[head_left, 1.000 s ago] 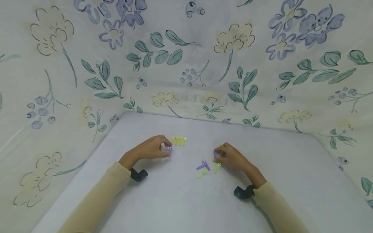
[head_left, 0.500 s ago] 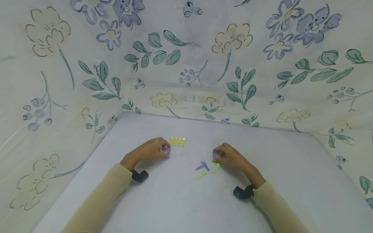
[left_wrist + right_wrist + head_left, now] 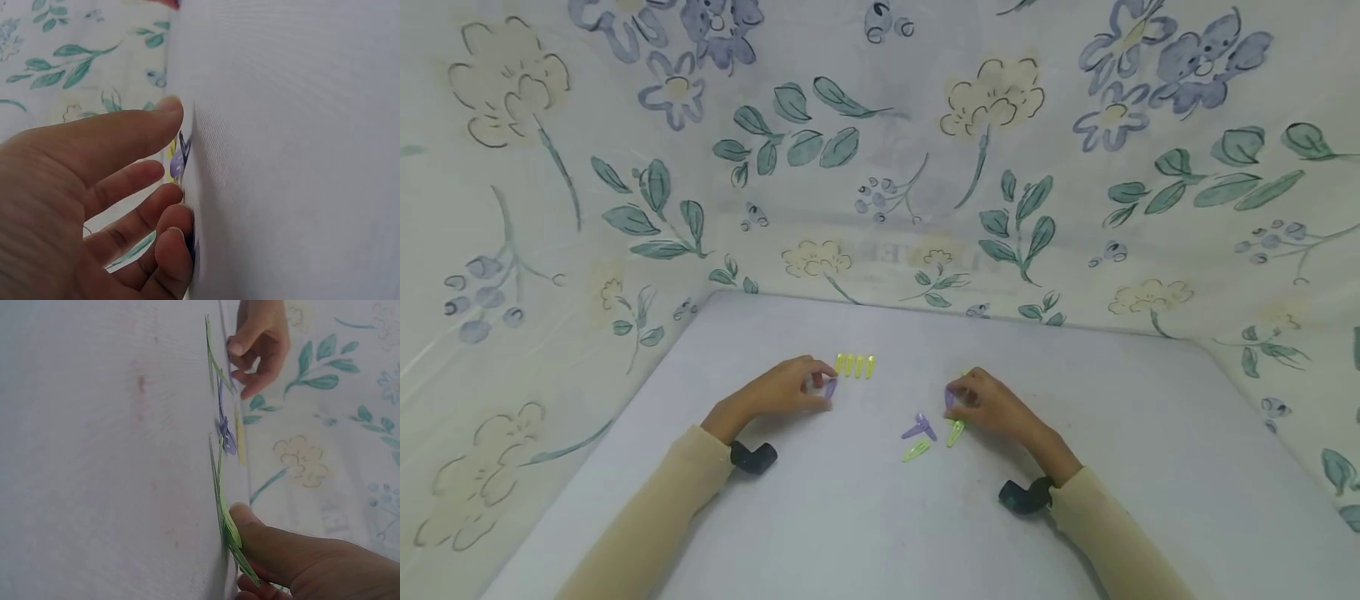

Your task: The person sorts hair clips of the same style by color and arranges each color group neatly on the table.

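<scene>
My left hand (image 3: 775, 392) rests at the left of the yellow hair clips (image 3: 854, 366), which lie in a short row. A purple hair clip (image 3: 831, 388) is between its thumb and fingertips; in the left wrist view the thumb (image 3: 165, 106) stands apart from the fingers. My right hand (image 3: 988, 402) pinches another purple hair clip (image 3: 950, 398) between thumb and fingers; the right wrist view hides that clip. Light green hair clips (image 3: 955, 432) lie under and beside this hand. Purple hair clips (image 3: 921, 427) lie crossed to its left, with a green clip (image 3: 916, 451) nearer me.
Everything lies on a white tabletop (image 3: 865, 517). A floral sheet (image 3: 880, 167) stands behind the table and along its left side. Each wrist wears a dark camera mount, the left one (image 3: 754, 457) and the right one (image 3: 1025, 497) both close to the table.
The head view has shifted slightly, so the whole scene sits a little further left. Left fingers have adjusted slightly around the purple clip; the right hand has kept its place.
</scene>
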`<state>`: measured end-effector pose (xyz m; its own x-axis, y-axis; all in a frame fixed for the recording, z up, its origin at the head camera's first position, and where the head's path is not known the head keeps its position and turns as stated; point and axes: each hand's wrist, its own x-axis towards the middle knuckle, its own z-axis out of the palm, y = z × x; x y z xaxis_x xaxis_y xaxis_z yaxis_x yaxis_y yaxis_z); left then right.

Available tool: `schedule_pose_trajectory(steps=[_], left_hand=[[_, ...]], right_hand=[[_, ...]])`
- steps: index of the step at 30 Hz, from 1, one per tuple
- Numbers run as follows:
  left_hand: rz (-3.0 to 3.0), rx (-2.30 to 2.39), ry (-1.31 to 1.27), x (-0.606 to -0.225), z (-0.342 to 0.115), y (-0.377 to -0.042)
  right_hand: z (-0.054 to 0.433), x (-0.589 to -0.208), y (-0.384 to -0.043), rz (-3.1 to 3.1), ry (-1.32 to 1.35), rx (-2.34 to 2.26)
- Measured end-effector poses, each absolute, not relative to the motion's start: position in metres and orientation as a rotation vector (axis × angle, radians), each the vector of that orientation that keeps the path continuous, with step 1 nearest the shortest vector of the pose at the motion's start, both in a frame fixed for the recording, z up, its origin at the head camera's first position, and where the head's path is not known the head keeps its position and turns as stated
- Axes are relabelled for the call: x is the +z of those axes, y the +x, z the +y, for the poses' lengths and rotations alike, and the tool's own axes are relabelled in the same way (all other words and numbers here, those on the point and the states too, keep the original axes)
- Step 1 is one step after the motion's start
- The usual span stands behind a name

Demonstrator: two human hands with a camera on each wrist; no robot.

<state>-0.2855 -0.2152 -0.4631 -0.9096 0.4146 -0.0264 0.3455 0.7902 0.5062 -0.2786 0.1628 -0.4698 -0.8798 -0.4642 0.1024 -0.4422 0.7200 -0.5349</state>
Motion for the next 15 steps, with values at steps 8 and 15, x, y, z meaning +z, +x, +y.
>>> schedule_pose_trajectory(steps=[8,15], left_hand=[[2.813,0.818,0.615,-0.4610,-0.2194,-0.2871],[2.811,0.830,0.576,-0.4624,-0.2180,-0.2856]], right_hand=[[0.1619,-0.4667,-0.2766,2.862,-0.704,-0.910],[0.1614,-0.4685,-0.2780,2.869,-0.722,-0.888]])
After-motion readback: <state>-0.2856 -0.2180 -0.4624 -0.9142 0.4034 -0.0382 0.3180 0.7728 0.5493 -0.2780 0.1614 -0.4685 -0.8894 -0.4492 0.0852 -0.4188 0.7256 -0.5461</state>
